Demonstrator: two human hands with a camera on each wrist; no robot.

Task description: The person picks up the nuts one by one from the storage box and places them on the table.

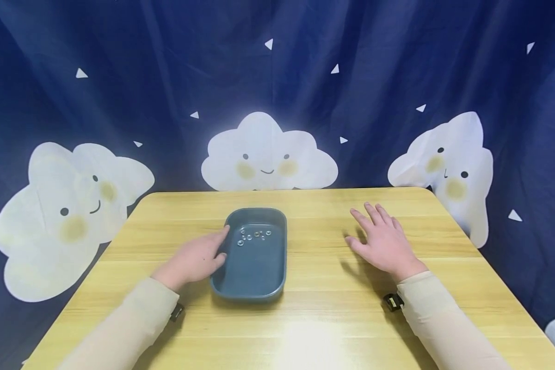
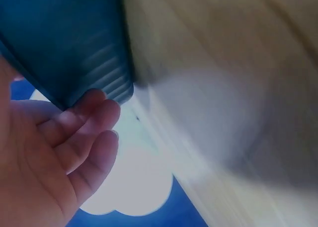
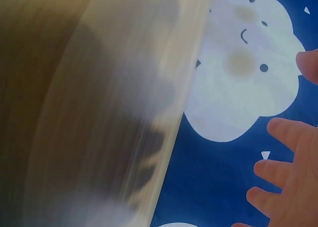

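Note:
A blue-grey rectangular tray with rounded corners sits on the table, left of the middle. Several small shiny, ring-like pieces lie on its floor toward the far end. At the tray's left side, my left hand grips the wall, thumb and forefinger at the rim. From the left wrist, the other fingers are seen bent against the outer wall of the tray. My right hand hovers above the table to the right of the tray, fingers spread and holding nothing; its shadow falls below.
The light wooden table has rounded far corners. Behind it hangs a dark blue curtain printed with smiling white clouds and small triangles. Each wrist wears a small black device, one of them by the right sleeve.

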